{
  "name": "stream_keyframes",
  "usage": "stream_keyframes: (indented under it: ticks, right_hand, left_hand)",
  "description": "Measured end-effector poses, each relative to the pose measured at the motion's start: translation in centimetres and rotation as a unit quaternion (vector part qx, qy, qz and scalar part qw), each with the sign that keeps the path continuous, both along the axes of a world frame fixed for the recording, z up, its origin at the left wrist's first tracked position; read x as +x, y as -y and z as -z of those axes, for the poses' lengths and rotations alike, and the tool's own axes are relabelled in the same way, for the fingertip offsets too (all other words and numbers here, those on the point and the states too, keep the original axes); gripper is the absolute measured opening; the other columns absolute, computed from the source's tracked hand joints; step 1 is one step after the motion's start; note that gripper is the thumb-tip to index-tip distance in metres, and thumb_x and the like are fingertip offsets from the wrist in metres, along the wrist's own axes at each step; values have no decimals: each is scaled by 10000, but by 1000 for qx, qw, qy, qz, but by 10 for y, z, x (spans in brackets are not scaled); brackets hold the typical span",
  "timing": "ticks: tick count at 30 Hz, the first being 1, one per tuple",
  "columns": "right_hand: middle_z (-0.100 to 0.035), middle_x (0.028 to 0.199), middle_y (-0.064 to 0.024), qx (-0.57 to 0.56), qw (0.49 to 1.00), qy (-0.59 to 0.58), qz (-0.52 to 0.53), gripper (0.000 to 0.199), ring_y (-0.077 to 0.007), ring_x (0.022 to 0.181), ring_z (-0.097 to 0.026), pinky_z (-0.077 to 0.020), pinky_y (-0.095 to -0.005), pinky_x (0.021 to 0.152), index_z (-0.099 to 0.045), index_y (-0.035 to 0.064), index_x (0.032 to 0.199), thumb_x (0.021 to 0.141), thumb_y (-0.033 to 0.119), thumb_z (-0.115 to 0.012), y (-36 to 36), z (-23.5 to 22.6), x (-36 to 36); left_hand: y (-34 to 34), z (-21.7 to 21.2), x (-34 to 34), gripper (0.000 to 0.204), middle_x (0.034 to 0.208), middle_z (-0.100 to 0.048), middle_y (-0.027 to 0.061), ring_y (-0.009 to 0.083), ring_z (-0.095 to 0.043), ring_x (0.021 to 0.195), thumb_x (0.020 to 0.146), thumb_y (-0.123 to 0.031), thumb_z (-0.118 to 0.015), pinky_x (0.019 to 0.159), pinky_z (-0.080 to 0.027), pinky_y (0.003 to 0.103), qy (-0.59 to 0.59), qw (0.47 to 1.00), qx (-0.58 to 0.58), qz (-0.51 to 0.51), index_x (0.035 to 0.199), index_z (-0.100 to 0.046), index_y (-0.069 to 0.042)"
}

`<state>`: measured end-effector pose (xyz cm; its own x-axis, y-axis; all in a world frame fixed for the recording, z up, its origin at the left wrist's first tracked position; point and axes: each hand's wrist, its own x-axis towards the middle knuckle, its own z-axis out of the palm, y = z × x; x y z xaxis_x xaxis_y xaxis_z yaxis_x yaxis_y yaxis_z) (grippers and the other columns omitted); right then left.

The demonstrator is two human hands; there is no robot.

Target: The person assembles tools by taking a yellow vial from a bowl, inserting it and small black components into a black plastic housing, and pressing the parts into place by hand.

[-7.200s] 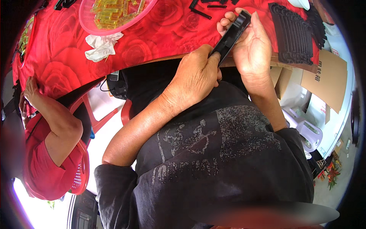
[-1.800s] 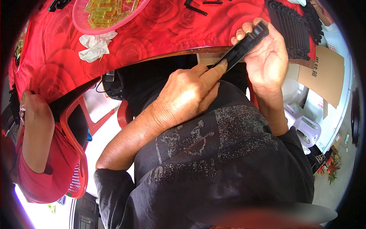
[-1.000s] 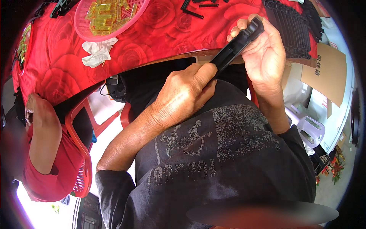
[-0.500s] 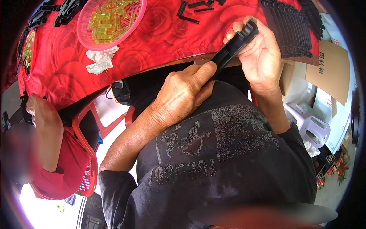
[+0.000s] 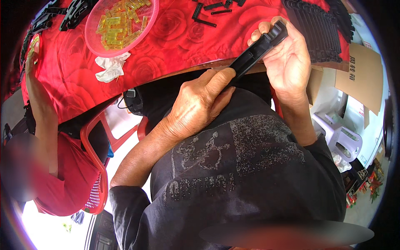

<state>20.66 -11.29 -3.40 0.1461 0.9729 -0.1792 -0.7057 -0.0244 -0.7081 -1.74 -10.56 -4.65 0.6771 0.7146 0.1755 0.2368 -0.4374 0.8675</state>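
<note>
A long black plastic housing (image 5: 255, 55) with a hollow channel slants between my hands, just off the table's near edge. My left hand (image 5: 201, 99) is wrapped round its lower end. Up at the far end, my right hand (image 5: 287, 62) holds it between fingers and thumb, the palm turned toward me. The channel faces up; whether anything sits deep inside cannot be made out. Beyond the housing lie several small black plastic pieces (image 5: 204, 21) on the red cloth. A row of similar long black parts (image 5: 311, 33) lies to the right of my right hand.
A pink basket (image 5: 92, 38) holds clear yellow blocks (image 5: 114, 29); crumpled tissue (image 5: 111, 67) lies below it. At left, a co-worker's hand (image 5: 31, 60) reaches a second basket, beside a red chair (image 5: 86, 139). A cardboard box (image 5: 361, 81) and pale plastic stool (image 5: 349, 142) stand right.
The housing and my right hand have shifted very slightly to the right; my grip looks the same. The co-worker's hand at left has moved up to the small basket.
</note>
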Motion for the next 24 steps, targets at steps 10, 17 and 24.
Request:
stream_keyframes:
  ticks: [10,17,24]
  right_hand:
    - [-546,1002,-128,6,1000,-15,-1,289,-280,973,-547,-452,-436,911,-508,29,1102,1020,293,-426,3,0,2]
    - [-542,1017,-132,16,1000,-11,-6,299,-287,973,-546,-455,-440,914,-507,29,1111,1023,299,-412,3,2,4]
    - [-527,1013,-124,17,1000,11,-16,318,-277,970,-545,-455,-429,914,-493,27,1137,1042,308,-376,3,0,-1]
  left_hand:
    - [-2,-6,7,490,1058,-662,197,348,-694,919,828,-17,-731,755,-569,384,-15,1000,6,22,1291,-574,-60]
    - [-3,-7,12,573,1114,-649,208,382,-679,948,852,-21,-697,788,-570,405,-54,998,-14,38,1395,-529,-92]
    - [-5,-1,12,585,1050,-647,198,372,-680,889,844,-2,-699,754,-568,403,-64,997,6,49,1397,-521,-66]
